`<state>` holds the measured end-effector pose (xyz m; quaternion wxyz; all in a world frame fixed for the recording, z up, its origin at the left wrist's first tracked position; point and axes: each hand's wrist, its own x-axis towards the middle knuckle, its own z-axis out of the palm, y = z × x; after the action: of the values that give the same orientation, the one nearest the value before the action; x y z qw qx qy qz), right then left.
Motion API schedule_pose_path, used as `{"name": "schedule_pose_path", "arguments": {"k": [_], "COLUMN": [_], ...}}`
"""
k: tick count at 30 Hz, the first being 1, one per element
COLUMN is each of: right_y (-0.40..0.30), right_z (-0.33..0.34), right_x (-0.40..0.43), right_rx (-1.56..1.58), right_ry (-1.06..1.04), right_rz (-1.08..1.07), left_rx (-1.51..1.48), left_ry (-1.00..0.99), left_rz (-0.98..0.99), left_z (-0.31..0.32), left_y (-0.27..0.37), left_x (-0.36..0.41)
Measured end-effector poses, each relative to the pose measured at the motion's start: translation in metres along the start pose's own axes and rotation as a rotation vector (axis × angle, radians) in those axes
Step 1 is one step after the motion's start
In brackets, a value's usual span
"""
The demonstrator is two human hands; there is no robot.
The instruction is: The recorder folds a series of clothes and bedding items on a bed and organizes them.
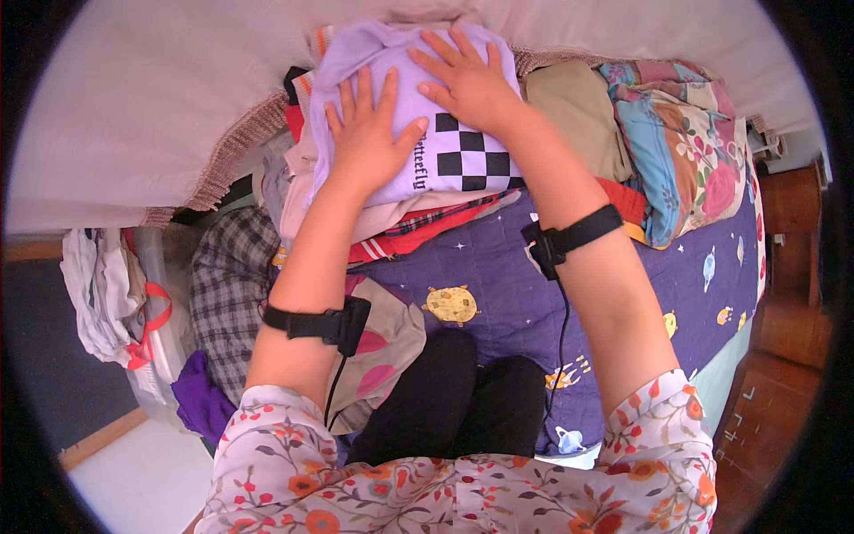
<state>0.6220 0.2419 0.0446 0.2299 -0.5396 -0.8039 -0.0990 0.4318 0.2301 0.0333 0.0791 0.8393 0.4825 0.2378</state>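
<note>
A folded lavender garment (400, 160) with a black checkered print and lettering lies on top of a pile of folded clothes. My left hand (370, 137) rests flat on its left part, palm down, fingers spread. Flat on its upper right part lies my right hand (470, 83), fingers spread too. Neither hand grips the cloth. Beneath the garment are a pale pink garment (303, 207) and a red one with white stripes (383, 248). Black straps with wires circle both my forearms.
The pile sits on a navy quilt (507, 267) with space prints. To its right are an olive folded cloth (574, 113) and floral bedding (700, 147). Plaid cloth (227, 287) and a purple cloth (200, 394) lie left. A pale curtain (133, 100) hangs behind; wooden drawers (767, 394) stand right.
</note>
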Motion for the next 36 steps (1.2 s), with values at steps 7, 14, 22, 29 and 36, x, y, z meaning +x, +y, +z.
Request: {"name": "schedule_pose_path", "arguments": {"k": [7,14,22,29,36], "right_y": [0.002,-0.108,-0.169,-0.270,-0.321], "right_z": [-0.004,-0.091,0.000,0.043,-0.020], "right_x": [-0.002,-0.069,-0.261,-0.248,-0.219], "right_rx": [-0.003,0.095,0.828,0.908,1.790], "right_ry": [-0.255,0.332,-0.582,-0.606,-0.473], "right_rz": [0.192,0.122,0.721,0.598,0.912], "left_rx": [-0.046,-0.629,-0.809,-0.339,-0.556], "left_ry": [-0.234,0.170,-0.077,-0.177,-0.057], "left_rz": [-0.113,-0.005,-0.491,-0.545,-0.582], "left_z": [0.007,-0.058,-0.084,-0.070,-0.091], "left_y": [0.005,-0.002,-0.012,-0.061,-0.053], "left_x": [0.019,-0.055,-0.246,-0.378,-0.369]}}
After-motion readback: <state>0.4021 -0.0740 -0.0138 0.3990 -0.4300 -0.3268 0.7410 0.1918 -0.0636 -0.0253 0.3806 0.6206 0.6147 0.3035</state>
